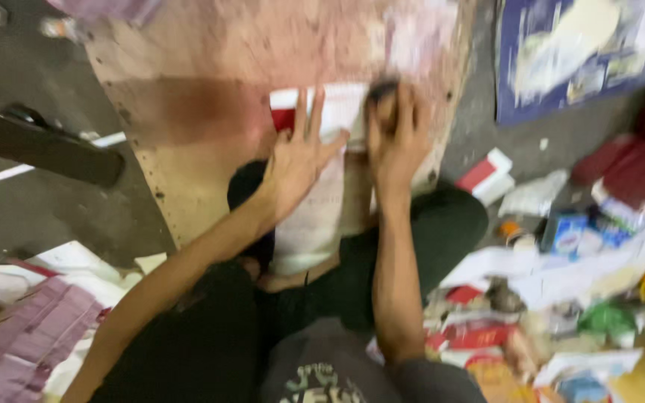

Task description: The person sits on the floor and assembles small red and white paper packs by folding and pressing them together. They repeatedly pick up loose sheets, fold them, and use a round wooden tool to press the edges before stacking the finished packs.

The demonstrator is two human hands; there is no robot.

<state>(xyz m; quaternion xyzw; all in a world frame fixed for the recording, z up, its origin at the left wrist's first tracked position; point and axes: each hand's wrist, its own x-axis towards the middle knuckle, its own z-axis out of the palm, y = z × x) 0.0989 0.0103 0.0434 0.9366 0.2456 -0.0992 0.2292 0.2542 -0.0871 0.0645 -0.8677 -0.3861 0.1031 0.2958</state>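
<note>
My left hand (298, 160) lies flat with fingers spread on a white and red printed sheet (315, 216) resting on a worn wooden board (188, 112). My right hand (397, 138) is closed around a small dark object (382, 91), pressing it onto the top edge of the sheet. The picture is blurred, so I cannot say what the dark object is. My legs in dark trousers sit under the board's near end.
A dark flat object (54, 149) lies on the grey floor at left. Pink-striped papers (24, 336) are piled at lower left. Red and white boxes (490, 175), cartons and scattered paper litter crowd the right. A blue printed sheet (561, 60) lies at top right.
</note>
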